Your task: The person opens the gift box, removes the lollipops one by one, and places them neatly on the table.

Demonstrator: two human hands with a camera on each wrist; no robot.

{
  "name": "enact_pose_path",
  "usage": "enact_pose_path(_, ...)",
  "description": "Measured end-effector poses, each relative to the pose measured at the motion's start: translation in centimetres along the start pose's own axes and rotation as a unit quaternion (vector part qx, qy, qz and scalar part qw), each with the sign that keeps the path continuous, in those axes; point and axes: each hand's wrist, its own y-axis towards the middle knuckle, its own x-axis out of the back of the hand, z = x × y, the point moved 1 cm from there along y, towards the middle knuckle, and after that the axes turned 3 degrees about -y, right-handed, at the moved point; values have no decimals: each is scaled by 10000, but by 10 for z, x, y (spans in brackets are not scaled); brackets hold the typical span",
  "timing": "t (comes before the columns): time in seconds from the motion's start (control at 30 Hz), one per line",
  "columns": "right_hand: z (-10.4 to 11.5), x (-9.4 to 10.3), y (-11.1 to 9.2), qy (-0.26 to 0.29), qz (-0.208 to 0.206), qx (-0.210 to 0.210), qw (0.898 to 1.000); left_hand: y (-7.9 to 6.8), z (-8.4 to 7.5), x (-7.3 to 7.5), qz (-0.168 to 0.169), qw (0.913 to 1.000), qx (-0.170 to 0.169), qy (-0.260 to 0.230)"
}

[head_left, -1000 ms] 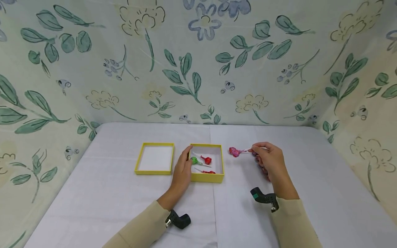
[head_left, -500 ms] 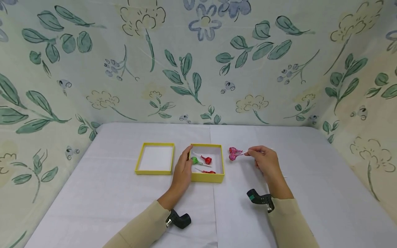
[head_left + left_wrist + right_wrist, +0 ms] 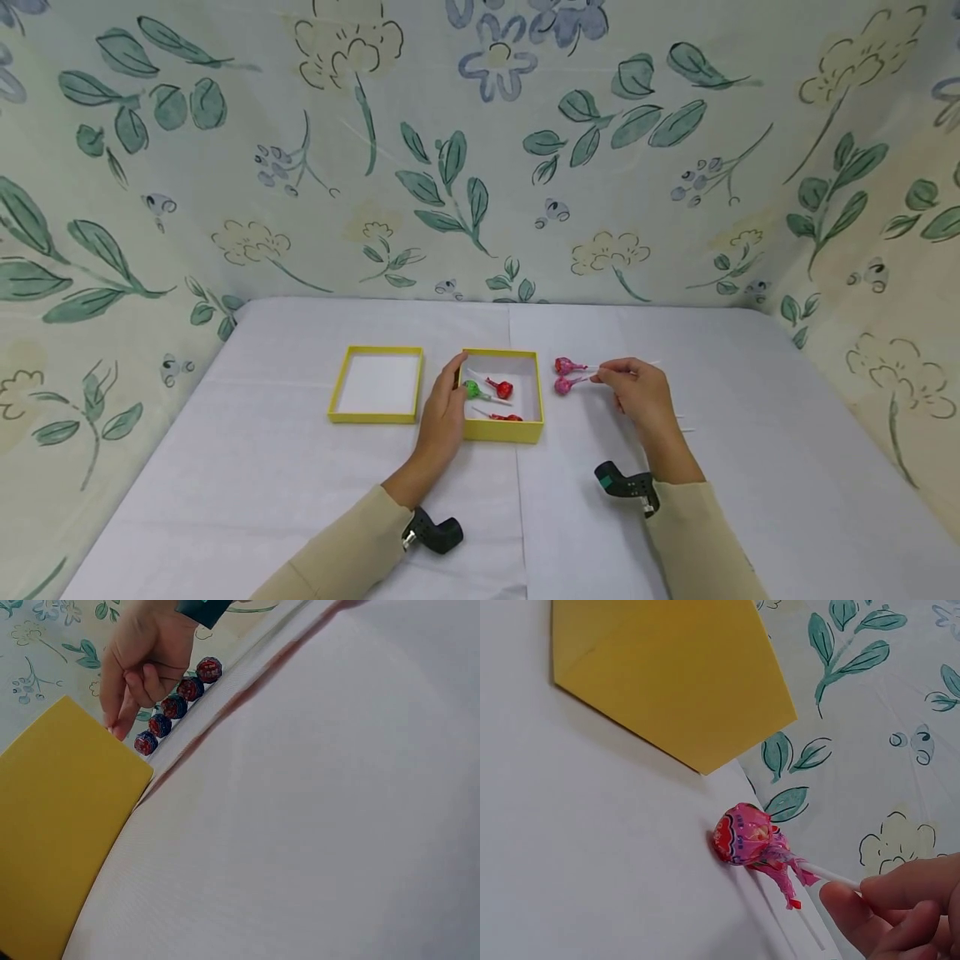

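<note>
Right hand [image 3: 637, 396] pinches the stick [image 3: 834, 877] of a pink lollipop [image 3: 562, 386] beside a red one [image 3: 562, 365], right of the yellow box [image 3: 502, 430] that the left hand [image 3: 441, 412] rests against; seemingly three lollipops [image 3: 505, 389] already lie inside, while a blue-and-red row [image 3: 174, 706] is left outside.

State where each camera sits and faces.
Head: on head, facing forward and down; shows left hand, right hand, sleeves.
Left wrist: on wrist, facing past yellow box toward row of lollipops; shows right hand.
Right wrist: on wrist, facing held pink lollipop; shows right hand's fingers.
Head and right wrist share yellow box and pink lollipop.
</note>
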Motion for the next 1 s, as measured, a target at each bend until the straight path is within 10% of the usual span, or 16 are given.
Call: enact_pose_path(1.0, -6, 5, 5, -1045, -918, -21, 9903, 0, -1, 0, 16, 9999, -105, -16)
